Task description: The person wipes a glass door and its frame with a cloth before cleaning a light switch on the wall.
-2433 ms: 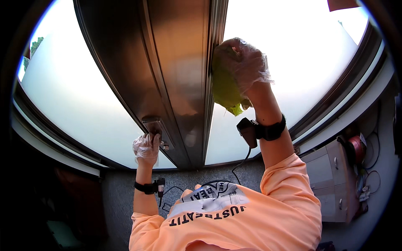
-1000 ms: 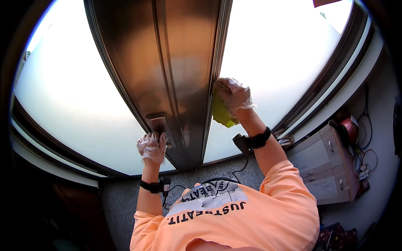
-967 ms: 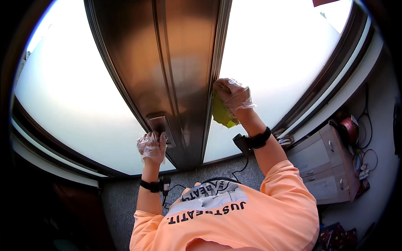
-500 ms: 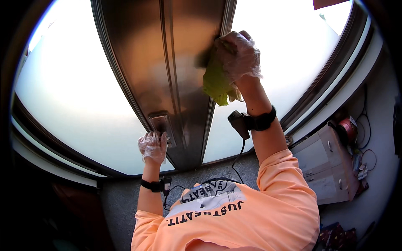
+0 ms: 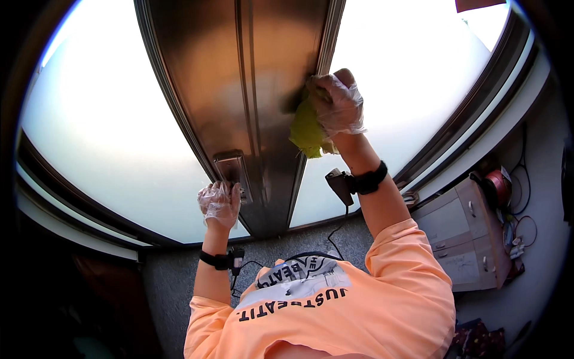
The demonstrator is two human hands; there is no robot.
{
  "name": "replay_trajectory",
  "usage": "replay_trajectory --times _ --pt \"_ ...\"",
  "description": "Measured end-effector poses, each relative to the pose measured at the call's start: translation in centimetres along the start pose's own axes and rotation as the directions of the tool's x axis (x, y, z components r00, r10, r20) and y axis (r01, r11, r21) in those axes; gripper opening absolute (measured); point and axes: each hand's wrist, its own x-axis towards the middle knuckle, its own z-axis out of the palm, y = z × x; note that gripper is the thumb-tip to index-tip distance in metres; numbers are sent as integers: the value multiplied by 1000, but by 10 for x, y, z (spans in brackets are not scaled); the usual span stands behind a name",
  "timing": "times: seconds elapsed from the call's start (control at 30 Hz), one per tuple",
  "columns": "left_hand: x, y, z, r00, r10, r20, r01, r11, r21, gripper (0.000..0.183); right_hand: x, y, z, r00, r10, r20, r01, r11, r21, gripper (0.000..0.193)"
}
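Note:
My right hand (image 5: 339, 106), in a clear plastic glove, is closed on a yellow-green cloth (image 5: 307, 131). It holds the cloth at the right edge of the dark metal door stile (image 5: 276, 57), and the cloth's lower end hangs loose beside the frosted pane. Lower and to the left, my left hand (image 5: 219, 206), gloved the same way, is wrapped round the door handle (image 5: 232, 164). The fingers partly hide the lower part of that handle and its plate.
Bright frosted glass panes (image 5: 107, 131) flank the metal stiles. A light cabinet (image 5: 457, 230) stands at the right, with a red roll (image 5: 501, 186) and cords beside it. Grey speckled floor (image 5: 179, 287) shows below. Black straps with small cabled devices (image 5: 341, 185) circle both my wrists.
My right hand has slid down along the stile's edge with the cloth, toward me. The left hand stays on the handle.

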Motion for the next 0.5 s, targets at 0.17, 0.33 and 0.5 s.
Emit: replay_trajectory --times 0.17,0.33,0.5 --pt "-24 -14 12 1000 -8 6 8 999 39 21 -78 -17 9 961 139 237 -157 986 59 24" --pt "-21 -16 19 1000 -7 -8 7 1000 3 26 29 -1 -1 991 -133 18 134 991 -21 17" --pt "-1 -6 5 1000 0 2 0 1000 16 23 100 -6 -13 997 -8 -71 5 999 -40 16"
